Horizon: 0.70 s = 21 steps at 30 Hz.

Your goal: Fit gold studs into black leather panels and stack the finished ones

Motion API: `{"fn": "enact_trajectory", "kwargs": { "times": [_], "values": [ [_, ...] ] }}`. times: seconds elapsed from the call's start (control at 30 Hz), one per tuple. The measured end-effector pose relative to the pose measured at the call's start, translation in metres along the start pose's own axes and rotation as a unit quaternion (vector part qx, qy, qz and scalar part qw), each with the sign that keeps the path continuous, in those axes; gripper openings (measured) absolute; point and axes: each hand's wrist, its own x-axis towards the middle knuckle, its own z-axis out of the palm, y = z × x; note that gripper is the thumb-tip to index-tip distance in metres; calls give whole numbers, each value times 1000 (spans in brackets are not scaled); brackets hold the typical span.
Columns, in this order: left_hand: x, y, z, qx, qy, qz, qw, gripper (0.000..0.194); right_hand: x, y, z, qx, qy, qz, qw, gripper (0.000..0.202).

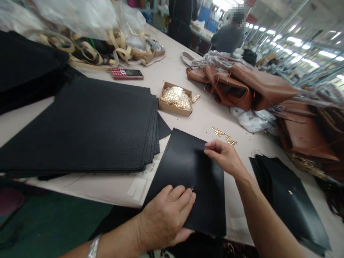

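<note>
Rows of ceiling lights (298, 39) are shining over the workroom, and two people, one in dark clothes (182, 21) and one in grey (228, 37), are standing beyond the far edge of the pale counter (174, 61). Clear plastic (80, 18) and curling pale strips (90, 50) are heaping up at the back left, with a red-and-black phone (126, 74) lying just in front of them.

Nearest the worker, a smooth black panel (185, 161) is lying at the front of the counter, its near edge reaching the rim. From where I'm standing, the left hand (170, 213) is gripping that near edge, fingers bending over the top and thumb showing below; a silvery bracelet (93, 247) is circling its wrist. Over the panel's right side the right hand (221, 157) is hovering, thumb and forefinger drawing close together; I can't tell whether they are pinching anything small.

To the left, a stack of black sheets (88, 125) is spreading out. Behind the panel a cardboard box (174, 108) is holding gold pieces (174, 96), while loose gold links (220, 133) are lying just beyond the right hand. Brown leather bags (263, 84) are crowding the right side, and more black pieces (285, 204) are resting in front of them.
</note>
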Motion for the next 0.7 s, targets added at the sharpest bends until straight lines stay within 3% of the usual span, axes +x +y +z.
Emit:
{"fn": "enact_trajectory", "kwargs": {
  "times": [0.1, 0.23, 0.53, 0.7],
  "values": [
    [-1, 0, 2, -3, 4, 3, 1000, 66, -63, -22, 18, 169, -32, 4, 985, 11],
    [-1, 1, 4, -15, 3, 10, 1000, 60, -106, -42, 36, 184, -30, 5, 983, 5],
    [-1, 1, 0, -20, -2, 8, 1000, 59, -107, -53, 41, 160, 5, 49, 986, 5],
    [-1, 2, 1, -20, -2, 11, 1000, 57, -101, -55, 38, 161, -31, 93, 982, 6]
  ]
}}
